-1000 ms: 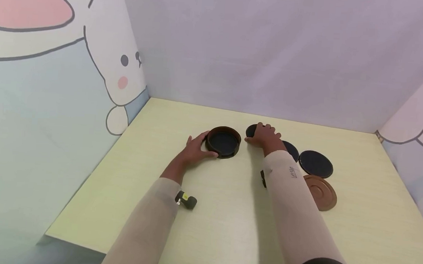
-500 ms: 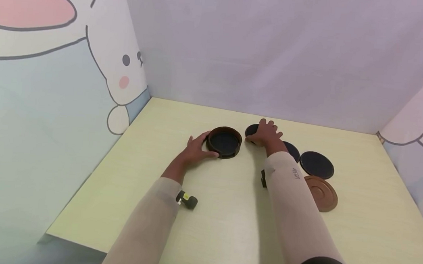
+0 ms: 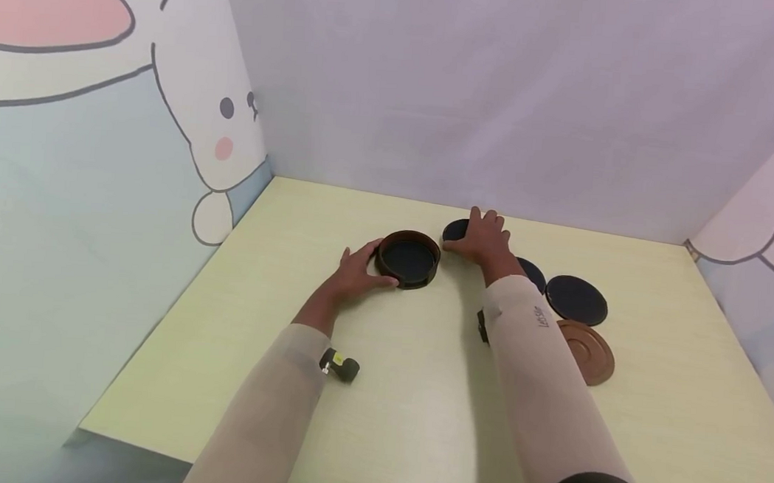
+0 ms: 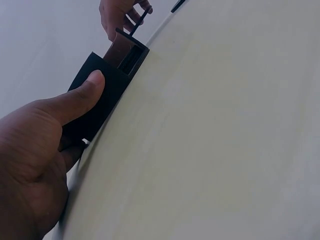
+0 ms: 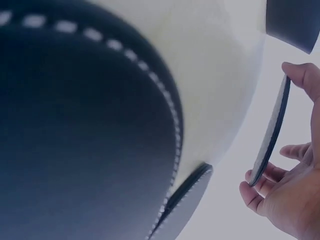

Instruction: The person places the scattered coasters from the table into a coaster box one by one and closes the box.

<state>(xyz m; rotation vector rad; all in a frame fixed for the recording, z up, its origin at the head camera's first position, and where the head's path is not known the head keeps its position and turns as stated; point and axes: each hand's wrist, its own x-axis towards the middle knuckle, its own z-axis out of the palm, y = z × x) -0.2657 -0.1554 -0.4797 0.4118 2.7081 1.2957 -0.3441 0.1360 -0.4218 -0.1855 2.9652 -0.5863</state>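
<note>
My left hand [image 3: 353, 275] grips the near left side of a round black coaster holder [image 3: 434, 270], thumb on its outer wall in the left wrist view. The holder stands on the table, brown inside its wall, black at the bottom, with a gap in its side [image 4: 131, 61]. To its right, my right hand [image 3: 487, 240] holds a round black coaster [image 3: 455, 232] by the edges. In the right wrist view this coaster [image 5: 273, 131] is tilted between thumb and fingertips, raised off the table.
Right of the holder lie two more black coasters, one [image 3: 576, 299] fully seen, the other [image 3: 534, 273] partly behind my right sleeve. White stitching edges a coaster [image 5: 90, 130] in the right wrist view. A brown ringed disc [image 3: 598, 354] lies nearer. A wall [image 3: 474, 114] rises behind the table.
My right hand has moved slightly away from me and to the left, carrying the black coaster closer to the holder. My left hand stays on the holder.
</note>
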